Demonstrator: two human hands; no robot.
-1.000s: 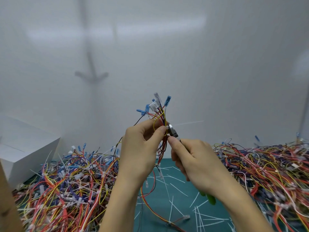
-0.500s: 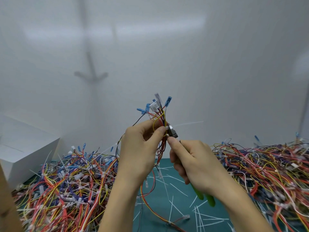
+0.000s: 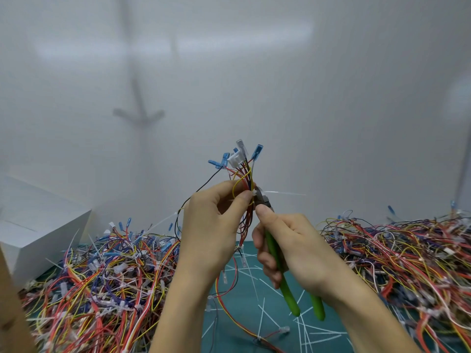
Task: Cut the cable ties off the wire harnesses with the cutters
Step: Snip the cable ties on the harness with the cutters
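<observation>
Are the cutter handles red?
No, the cutters in the right hand have green handles.

Green-handled cutters (image 3: 288, 294) nose against a white cable tie (image 3: 280, 193) (tail sticking right) on the upright harness (image 3: 246, 174).

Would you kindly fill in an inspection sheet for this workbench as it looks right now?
Surface: green mat, showing between the piles.
Job's things: harness held up, with a white tie around it, long tail sticking out; green-handled cutters, head at that tie.
Clutter: cut ties scattered on the mat.
Grips: left hand pinches the harness; right hand grips the cutters.
Cables: left pile and right pile of tangled wires flank the mat.
Surroundings: white box at left, white wall behind.
</observation>
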